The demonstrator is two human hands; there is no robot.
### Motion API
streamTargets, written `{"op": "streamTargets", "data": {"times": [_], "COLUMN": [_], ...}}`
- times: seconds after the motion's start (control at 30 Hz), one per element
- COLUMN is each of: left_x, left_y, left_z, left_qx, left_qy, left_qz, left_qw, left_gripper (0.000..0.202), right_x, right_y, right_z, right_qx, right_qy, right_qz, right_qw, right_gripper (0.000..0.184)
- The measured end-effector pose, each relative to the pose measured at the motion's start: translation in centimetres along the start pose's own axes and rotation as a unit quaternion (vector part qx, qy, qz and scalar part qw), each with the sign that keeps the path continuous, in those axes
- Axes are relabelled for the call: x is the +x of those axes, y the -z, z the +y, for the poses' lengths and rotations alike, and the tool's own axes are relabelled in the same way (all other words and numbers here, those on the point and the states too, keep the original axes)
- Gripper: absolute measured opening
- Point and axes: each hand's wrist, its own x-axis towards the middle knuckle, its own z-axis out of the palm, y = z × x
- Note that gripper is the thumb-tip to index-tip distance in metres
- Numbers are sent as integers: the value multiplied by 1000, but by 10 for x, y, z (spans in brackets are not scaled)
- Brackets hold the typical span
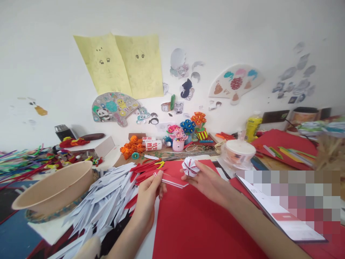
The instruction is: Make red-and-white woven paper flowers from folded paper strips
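My left hand [151, 186] pinches one end of a folded red-and-white paper strip [174, 182] between thumb and fingers. The strip points right, toward my other hand. Held in the fingertips of my right hand [208, 181] is a small round folded-paper piece [190, 167], white with red lines fanning out from its centre. Under both hands lies a large red paper sheet [185, 219]. Folded white paper pieces [105, 192] are heaped left of my left hand, with folded red paper pieces [142, 171] beside them.
A beige basin [54, 183] stands at left. Yellow-handled scissors [160, 164] lie beyond the red pieces. Flowerpots such as the pink one [178, 144] line the wall. At right are a white-lidded tub [240, 149], a yellow bottle [252, 127] and a lit screen [280, 208].
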Motion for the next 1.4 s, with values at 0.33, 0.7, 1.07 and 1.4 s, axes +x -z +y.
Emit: {"op": "streamTargets", "data": {"times": [0.33,0.7,1.07,1.4], "left_x": [3,6,1,0], "left_y": [3,5,2,0], "left_z": [-2,-4,0,5], "left_qx": [-34,-45,13,-3], "left_qy": [30,7,-13,-37], "left_qz": [29,83,18,12], "left_qw": [999,996,1000,999], "left_gripper": [44,43,41,46], "right_x": [1,0,2,-2], "right_y": [-1,-3,-2,-5], "right_z": [0,0,0,-6], "right_qx": [4,-5,-92,-118], "right_qy": [7,25,70,73], "right_qz": [12,51,71,7], "right_qw": [1000,998,991,990], "right_gripper": [28,24,24,18]}}
